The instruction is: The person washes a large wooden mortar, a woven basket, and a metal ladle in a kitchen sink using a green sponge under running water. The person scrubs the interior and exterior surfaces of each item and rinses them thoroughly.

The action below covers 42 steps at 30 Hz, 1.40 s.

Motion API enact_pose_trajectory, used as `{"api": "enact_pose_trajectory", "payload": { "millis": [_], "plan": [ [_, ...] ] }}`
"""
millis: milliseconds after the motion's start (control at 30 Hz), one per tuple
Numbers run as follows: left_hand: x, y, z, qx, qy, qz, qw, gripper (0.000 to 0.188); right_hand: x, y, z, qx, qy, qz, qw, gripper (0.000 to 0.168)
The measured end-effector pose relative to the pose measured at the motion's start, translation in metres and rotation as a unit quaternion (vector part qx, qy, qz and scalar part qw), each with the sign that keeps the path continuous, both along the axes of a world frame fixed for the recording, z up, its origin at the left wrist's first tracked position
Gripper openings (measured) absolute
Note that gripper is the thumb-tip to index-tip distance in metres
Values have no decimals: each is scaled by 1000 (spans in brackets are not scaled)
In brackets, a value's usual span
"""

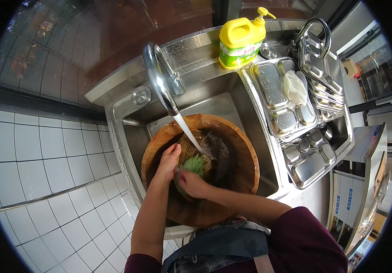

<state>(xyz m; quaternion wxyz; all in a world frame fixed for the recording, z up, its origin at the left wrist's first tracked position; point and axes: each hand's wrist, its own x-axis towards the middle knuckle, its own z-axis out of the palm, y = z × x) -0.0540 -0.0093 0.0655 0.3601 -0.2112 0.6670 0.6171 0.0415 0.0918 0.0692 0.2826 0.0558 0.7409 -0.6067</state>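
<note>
A large round wooden tub (254, 170) stands in the steel sink basin (213, 102). Water runs from the curved chrome faucet (160, 85) into it. Inside the tub is a ridged, yellow-brown piece (187, 146) that looks woven; its lower part is hidden by my hands and shadow. My left hand (169, 161) grips this piece at its left edge, fingers near the rim. Against its surface my right hand (193, 184), blurred by motion, holds a green scrubbing pad or cloth (194, 165).
Steel compartment trays (278, 92) are stacked on the right-hand sink, with a translucent plastic scoop-like piece (295, 88) on top. A yellow detergent jug with pump (242, 42) stands behind. A second faucet (325, 34) arches over the trays. White tiled wall (56, 150) lies left.
</note>
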Motion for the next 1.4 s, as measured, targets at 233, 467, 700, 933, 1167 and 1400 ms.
{"api": "enact_pose_trajectory", "payload": {
  "millis": [233, 467, 700, 933, 1167, 1400],
  "plan": [
    [5, 13, 10, 74, -26, 10, 997, 51, -26, 42, -11, -75, -90, -239, 964, 21],
    [5, 6, -8, 11, -40, 64, 997, 47, 26, -10, -29, 85, 56, -25, 994, 18],
    [9, 8, -4, 103, -46, 57, 992, 49, 9, 34, 9, 148, 121, -57, 980, 32],
    [12, 14, -6, 98, -13, 80, 992, 32, 5, 28, 9, -4, -91, -146, 985, 31],
    [16, 31, 14, 21, -17, 80, 996, 42, 16, 15, -12, -188, -155, -303, 921, 32],
    [19, 24, -8, 34, 3, 89, 995, 40, 11, 19, 5, -56, -166, -216, 960, 27]
  ]
}}
